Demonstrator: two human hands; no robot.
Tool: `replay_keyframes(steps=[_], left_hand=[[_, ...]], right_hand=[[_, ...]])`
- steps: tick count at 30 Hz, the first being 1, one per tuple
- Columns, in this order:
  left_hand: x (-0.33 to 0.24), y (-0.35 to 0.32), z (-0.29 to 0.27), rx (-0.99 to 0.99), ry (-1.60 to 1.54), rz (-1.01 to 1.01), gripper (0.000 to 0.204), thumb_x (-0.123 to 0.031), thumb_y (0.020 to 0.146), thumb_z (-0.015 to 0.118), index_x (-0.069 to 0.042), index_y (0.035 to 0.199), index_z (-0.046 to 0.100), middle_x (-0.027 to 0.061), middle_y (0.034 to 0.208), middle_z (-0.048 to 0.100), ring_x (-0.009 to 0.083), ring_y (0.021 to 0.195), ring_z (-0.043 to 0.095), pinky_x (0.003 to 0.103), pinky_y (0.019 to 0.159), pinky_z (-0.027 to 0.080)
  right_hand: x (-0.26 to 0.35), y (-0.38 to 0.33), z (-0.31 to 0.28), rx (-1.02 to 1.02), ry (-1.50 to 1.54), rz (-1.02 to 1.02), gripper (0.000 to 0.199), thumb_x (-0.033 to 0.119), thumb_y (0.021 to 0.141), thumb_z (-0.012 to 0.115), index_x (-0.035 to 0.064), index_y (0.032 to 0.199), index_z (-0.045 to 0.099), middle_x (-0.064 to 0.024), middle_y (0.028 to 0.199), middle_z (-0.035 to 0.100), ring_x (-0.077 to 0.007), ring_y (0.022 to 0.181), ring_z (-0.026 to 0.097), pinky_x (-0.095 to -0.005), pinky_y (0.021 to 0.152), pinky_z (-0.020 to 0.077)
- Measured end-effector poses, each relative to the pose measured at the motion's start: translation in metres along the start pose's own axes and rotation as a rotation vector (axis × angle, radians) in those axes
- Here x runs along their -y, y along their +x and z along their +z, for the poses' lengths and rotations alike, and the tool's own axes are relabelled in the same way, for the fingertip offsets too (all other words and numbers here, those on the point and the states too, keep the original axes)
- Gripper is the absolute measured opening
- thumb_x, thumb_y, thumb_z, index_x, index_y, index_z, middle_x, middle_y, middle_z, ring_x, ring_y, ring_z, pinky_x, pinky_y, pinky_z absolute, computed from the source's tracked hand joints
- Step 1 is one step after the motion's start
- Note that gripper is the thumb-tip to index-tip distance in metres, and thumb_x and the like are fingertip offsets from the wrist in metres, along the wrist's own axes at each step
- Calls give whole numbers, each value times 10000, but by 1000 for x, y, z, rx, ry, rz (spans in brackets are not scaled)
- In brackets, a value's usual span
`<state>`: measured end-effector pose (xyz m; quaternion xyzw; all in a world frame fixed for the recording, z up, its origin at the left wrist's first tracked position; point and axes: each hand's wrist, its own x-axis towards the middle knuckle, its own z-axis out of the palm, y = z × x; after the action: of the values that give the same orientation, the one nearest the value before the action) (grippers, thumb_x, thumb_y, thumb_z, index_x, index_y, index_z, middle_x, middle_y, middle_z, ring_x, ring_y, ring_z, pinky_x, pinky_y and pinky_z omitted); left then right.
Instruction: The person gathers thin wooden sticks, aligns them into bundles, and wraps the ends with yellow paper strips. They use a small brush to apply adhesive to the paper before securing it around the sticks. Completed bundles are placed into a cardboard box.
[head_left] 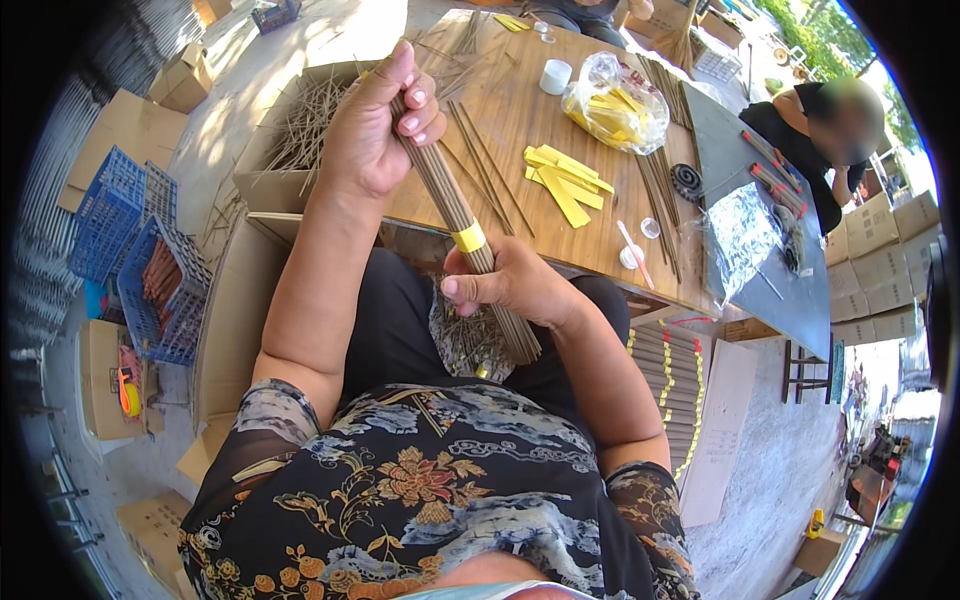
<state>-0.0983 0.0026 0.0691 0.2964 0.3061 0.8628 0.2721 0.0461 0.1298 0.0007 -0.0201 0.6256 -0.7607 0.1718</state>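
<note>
A bundle of thin brown incense sticks (450, 200) slants across my lap, wrapped near its middle by a yellow paper band (469, 237). My left hand (375, 125) is closed round its upper end, thumb pointing up. Lower down, just below the band, my right hand (505, 285) grips the same bundle, with its fingers partly hidden behind it. Yellow paper strips (568, 183) lie in a loose pile on the wooden table (420, 205) ahead. Several loose sticks (490, 165) rest on the tabletop beside the bundle.
A cardboard box of sticks (300, 130) stands at the left. On the table are a clear bag of yellow strips (615, 105), a white cup (555, 77) and a dark coil (687, 181). Banded bundles (665, 390) lie lower right. Another person (800, 125) sits beyond the grey table (760, 285).
</note>
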Motion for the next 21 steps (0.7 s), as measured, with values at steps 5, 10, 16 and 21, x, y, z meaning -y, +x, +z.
replay_keyframes(steps=[5, 10, 16, 21], left_hand=[[3, -9, -7, 148, 115, 103, 422, -385, 868, 498, -18, 1077, 508, 127, 1032, 549, 167, 815, 546, 294, 726, 461], [38, -50, 0, 300, 438, -43, 453, -312, 819, 584, 30, 1107, 513, 171, 1150, 505, 267, 1059, 516, 402, 880, 445], [45, -69, 13, 160, 169, -189, 330, -259, 834, 575, 20, 1006, 549, 167, 1011, 534, 291, 987, 534, 429, 854, 450], [44, -64, 17, 98, 235, -108, 279, -258, 844, 566, -2, 956, 559, 115, 929, 544, 280, 995, 531, 397, 853, 437]], right_hand=[[10, -4, 7, -22, -59, -20, 214, 202, 816, 625, 27, 802, 502, 15, 587, 478, -63, 449, 452, -188, 414, 370], [27, -11, 4, -26, 18, -114, 180, 164, 819, 614, 37, 787, 491, 16, 571, 473, -61, 414, 444, -183, 386, 360], [33, -12, 13, 113, 56, -126, 145, 122, 802, 612, 16, 800, 513, 0, 581, 499, -78, 430, 484, -192, 399, 409], [26, -17, 13, 15, -10, -84, 131, 117, 819, 572, 7, 796, 505, -16, 611, 500, -83, 451, 493, -202, 402, 396]])
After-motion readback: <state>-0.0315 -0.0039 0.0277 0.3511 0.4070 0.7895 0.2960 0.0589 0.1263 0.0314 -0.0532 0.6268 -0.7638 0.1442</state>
